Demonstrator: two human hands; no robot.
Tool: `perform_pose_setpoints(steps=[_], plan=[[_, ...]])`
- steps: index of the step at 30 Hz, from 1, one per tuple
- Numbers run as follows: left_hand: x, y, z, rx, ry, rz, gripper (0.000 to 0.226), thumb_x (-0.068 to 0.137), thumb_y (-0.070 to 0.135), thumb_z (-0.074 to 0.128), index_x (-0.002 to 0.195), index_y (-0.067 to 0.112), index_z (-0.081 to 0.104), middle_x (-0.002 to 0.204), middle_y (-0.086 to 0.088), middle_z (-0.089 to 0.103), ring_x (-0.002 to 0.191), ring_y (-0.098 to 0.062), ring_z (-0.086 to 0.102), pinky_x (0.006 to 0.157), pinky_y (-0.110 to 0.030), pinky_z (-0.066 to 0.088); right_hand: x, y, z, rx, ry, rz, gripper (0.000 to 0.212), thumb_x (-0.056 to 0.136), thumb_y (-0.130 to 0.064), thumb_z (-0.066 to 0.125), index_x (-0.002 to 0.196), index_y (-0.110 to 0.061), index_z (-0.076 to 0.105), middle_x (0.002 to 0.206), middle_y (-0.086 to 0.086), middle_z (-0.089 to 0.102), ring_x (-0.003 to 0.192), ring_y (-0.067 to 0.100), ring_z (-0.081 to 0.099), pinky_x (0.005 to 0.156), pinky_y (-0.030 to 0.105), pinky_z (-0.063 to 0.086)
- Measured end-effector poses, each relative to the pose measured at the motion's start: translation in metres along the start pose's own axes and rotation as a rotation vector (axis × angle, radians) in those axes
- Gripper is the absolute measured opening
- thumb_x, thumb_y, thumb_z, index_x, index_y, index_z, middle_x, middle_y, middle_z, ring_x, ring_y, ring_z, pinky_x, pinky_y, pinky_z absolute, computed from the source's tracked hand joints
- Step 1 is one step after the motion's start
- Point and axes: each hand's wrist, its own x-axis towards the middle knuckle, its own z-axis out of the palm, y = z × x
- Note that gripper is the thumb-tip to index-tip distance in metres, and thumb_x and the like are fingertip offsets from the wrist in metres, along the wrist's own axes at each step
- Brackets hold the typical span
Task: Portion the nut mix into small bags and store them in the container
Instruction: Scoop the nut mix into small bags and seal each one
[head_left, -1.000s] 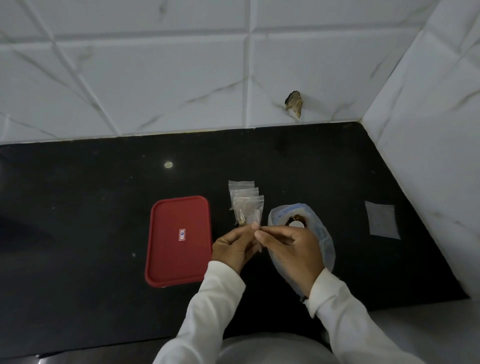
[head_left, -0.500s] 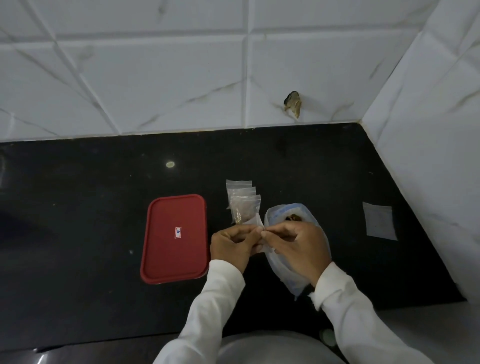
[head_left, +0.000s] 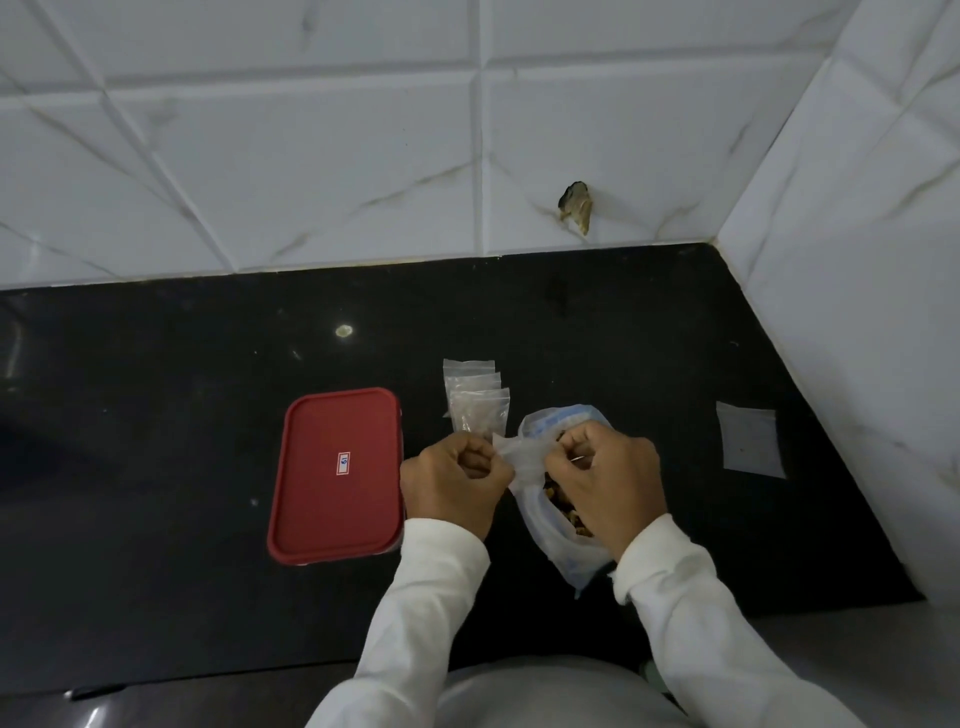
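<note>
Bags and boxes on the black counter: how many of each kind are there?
Small clear bags: 5 (stack of three, held bag, flat bag on the right)
Big bag of nut mix: 1
Red-lidded container: 1
Total: 7

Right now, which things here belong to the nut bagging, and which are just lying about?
In the job: small bag held by left hand and right hand; nut mix bag; stack of small bags; red-lidded container; lone flat bag.
Lying about: pale speck on countertop; chip in wall tile.
</note>
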Motion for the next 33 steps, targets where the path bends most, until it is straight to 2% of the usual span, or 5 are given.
perform_pose_setpoints(steps=[8,14,19,24,33], plan=[[-0.005,0.014,0.005,0.135,-0.070,0.234,0.013,0.077,0.024,0.080,0.079,0.026,0.067,0.066,0.015,0.063,0.061,0.003,0.062,0.059,-0.005,0.048,0.012,0.012,0.011,-0.073,-0.257,0.077,0.063,0.078,-0.041,0.076,0.131,-0.022,0.049,0.127,0.000,0.058,0.112,0.017,0.059,0.099,0.040,0.048],[-0.004,0.015,0.001,0.251,-0.020,0.336,0.012,0.081,0.023,0.074,0.088,0.023,0.064,0.067,0.013,0.058,0.061,0.000,0.056,0.060,-0.010,0.044,0.025,0.005,0.003,-0.147,-0.212,0.144,0.048,0.081,-0.032,0.074,0.124,-0.023,0.054,0.120,0.002,0.060,0.105,0.016,0.060,0.097,0.036,0.050],[0.003,0.003,0.013,-0.288,0.061,0.019,0.015,0.093,0.037,0.061,0.104,0.029,0.058,0.101,0.002,0.064,0.089,-0.009,0.063,0.079,-0.027,0.055,0.017,-0.012,-0.013,-0.103,-0.080,-0.016,0.029,0.087,-0.028,0.066,0.116,-0.027,0.058,0.107,-0.004,0.062,0.094,0.008,0.059,0.079,0.020,0.049],[0.013,-0.006,0.026,-0.930,-0.298,-0.597,0.047,0.091,0.051,0.054,0.130,0.024,0.057,0.124,-0.010,0.064,0.112,-0.030,0.063,0.086,-0.045,0.057,0.014,-0.030,-0.027,-0.009,-0.122,-0.066,0.027,0.087,-0.021,0.064,0.113,-0.025,0.062,0.094,-0.005,0.066,0.085,0.010,0.063,0.080,0.029,0.055],[0.020,-0.016,0.026,-1.150,-0.432,-0.387,0.039,0.101,0.042,0.042,0.131,0.026,0.060,0.127,-0.015,0.063,0.081,-0.020,0.069,0.052,-0.028,0.054,0.014,-0.039,-0.034,0.027,-0.264,-0.050,0.036,0.080,-0.015,0.068,0.116,-0.020,0.061,0.084,-0.008,0.063,0.074,0.009,0.060,0.072,0.023,0.053]])
